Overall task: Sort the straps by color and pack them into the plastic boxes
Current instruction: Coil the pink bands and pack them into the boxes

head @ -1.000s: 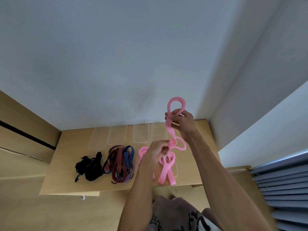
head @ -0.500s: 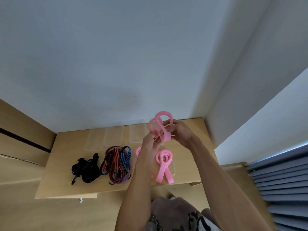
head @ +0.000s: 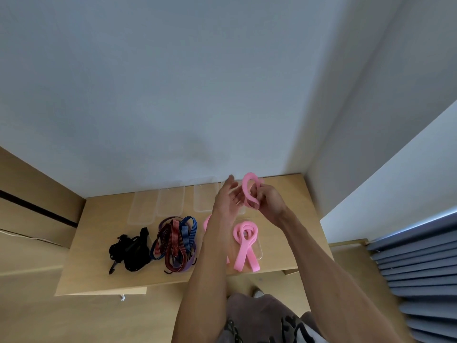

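Pink strap (head: 250,191), folded into a loop, is pinched in the right hand (head: 268,203), held up over the back of the table (head: 99,243). Left hand (head: 228,199) is beside it w/ fingers straight & spread, gripping nothing, maybe brushing the loop, can't tell.

Below, another pink strap (head: 244,243) lies coiled in a clear plastic box (head: 260,251) at the table's front right. A bit more pink shows behind the left forearm.

To its left sits a pile of red/blue/purple straps (head: 175,241), then a black strap bundle (head: 132,251). Empty clear boxes (head: 170,201) line the back edge.

Step in hand, prob: finish folding & drop it in w/ the pinks. Best to keep the pinch tight so the loop doesn't spring open, flatten it w/ the left hand, then lay it on top of the coiled one, ends tucked inside the box walls
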